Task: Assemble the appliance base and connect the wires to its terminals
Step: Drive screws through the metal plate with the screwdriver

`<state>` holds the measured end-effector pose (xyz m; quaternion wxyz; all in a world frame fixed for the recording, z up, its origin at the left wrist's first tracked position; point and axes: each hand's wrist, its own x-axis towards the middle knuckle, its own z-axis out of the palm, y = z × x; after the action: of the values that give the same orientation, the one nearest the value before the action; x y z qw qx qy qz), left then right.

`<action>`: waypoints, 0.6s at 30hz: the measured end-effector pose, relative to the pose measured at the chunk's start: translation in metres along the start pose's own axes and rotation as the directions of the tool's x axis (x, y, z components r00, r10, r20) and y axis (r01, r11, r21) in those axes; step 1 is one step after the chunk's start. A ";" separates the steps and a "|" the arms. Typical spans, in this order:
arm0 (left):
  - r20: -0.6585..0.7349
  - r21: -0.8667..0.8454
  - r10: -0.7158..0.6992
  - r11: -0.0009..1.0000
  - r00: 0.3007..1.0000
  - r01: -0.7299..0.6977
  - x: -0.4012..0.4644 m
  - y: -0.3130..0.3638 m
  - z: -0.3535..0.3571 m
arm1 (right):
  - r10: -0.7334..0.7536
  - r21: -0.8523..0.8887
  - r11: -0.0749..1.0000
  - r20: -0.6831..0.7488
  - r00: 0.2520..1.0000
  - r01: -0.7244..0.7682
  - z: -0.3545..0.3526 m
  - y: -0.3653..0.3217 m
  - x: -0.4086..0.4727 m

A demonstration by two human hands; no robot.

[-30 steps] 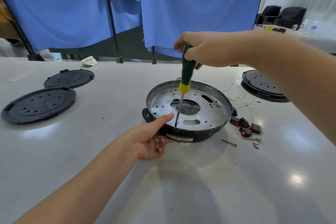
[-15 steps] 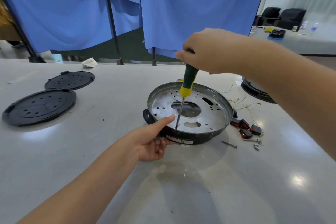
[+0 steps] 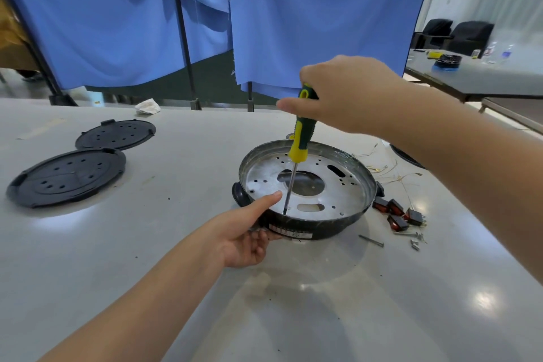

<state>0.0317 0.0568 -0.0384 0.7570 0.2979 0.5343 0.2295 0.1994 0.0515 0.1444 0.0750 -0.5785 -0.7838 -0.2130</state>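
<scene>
Appliance base (image 3: 308, 185) still gripped by left hand (image 3: 244, 239), right hand (image 3: 340, 94) still clutching screwdriver (image 3: 302, 138), now turned

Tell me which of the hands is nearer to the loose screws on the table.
Left. The left hand grips the base's near rim, level with the loose screws; the right hand holds the screwdriver higher, above the base.
</scene>
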 end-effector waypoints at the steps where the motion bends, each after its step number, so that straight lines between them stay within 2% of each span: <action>1: 0.003 0.002 0.001 1.000 1.000 -0.001 0.000 0.000 0.000 | 0.024 0.002 1.000 -0.002 1.000 -0.024 0.003 0.000 0.000; 2: 0.004 0.003 0.004 1.000 1.000 -0.004 -0.001 0.000 0.001 | 0.045 0.096 0.994 0.043 0.998 -0.049 0.005 0.000 0.000; 3: 0.003 0.005 0.009 1.000 1.000 -0.009 -0.001 0.000 0.001 | 0.046 0.281 0.956 0.123 0.991 -0.080 0.006 0.000 0.001; 5: -0.001 0.008 0.012 1.000 1.000 -0.012 -0.002 0.000 0.001 | -0.013 0.641 0.750 0.260 0.966 -0.162 0.009 0.001 0.003; 7: 0.000 0.007 0.010 1.000 1.000 -0.010 -0.001 0.000 0.000 | -0.070 0.810 0.569 0.218 0.973 -0.141 0.012 0.004 0.002; 8: 0.002 0.007 0.011 1.000 1.000 -0.011 -0.001 0.000 0.000 | -0.074 0.829 0.551 0.159 0.984 -0.093 0.015 0.004 0.000; 10: 0.003 0.012 0.014 1.000 1.000 -0.014 -0.001 0.000 0.001 | -0.036 0.803 0.595 0.009 0.999 0.014 0.022 0.005 -0.003; 12: 0.002 0.019 0.018 1.000 1.000 -0.018 -0.001 0.000 0.001 | 0.060 0.691 0.723 -0.099 0.993 0.026 0.025 0.003 -0.004; 14: -0.006 0.020 0.020 1.000 1.000 -0.020 -0.001 -0.001 0.001 | 0.132 0.419 0.907 -0.194 0.972 -0.040 0.025 -0.003 -0.002; 15: -0.006 0.020 0.019 1.000 1.000 -0.019 -0.001 -0.001 0.001 | 0.151 0.257 0.963 -0.247 0.957 -0.085 0.025 -0.007 -0.001; 16: -0.003 0.020 0.019 1.000 1.000 -0.019 -0.001 -0.001 0.001 | 0.160 0.129 0.983 -0.280 0.946 -0.128 0.024 -0.010 -0.002; 18: 0.000 0.019 0.020 1.000 1.000 -0.020 -0.001 -0.002 0.001 | 0.148 0.041 0.989 -0.308 0.940 -0.143 0.024 -0.013 -0.004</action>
<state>0.0325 0.0544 -0.0385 0.7518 0.3106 0.5334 0.2319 0.1914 0.0546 0.1183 0.2179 -0.5935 -0.7191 -0.2883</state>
